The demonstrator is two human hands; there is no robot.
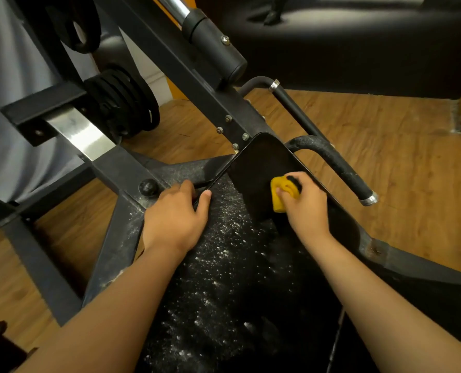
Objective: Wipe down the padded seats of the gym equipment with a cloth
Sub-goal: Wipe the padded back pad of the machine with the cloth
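A black padded seat (261, 162) runs from the centre down to the bottom of the head view. Its far end looks dark and glossy, while white dust speckles the nearer part (224, 251). My right hand (304, 205) grips a bunched yellow cloth (281, 193) and holds it against the pad at the edge of the glossy area. My left hand (175, 216) rests on the pad's left edge, thumb on top and fingers over the side beside the dusty metal frame (121, 227).
Two black handle bars (339, 168) stick out to the right of the seat. Stacked weight plates (121, 103) and a sloping frame beam with a chrome bar (207, 41) stand at the upper left. A wooden floor (385, 162) surrounds the machine; a black sofa (358, 44) lies beyond.
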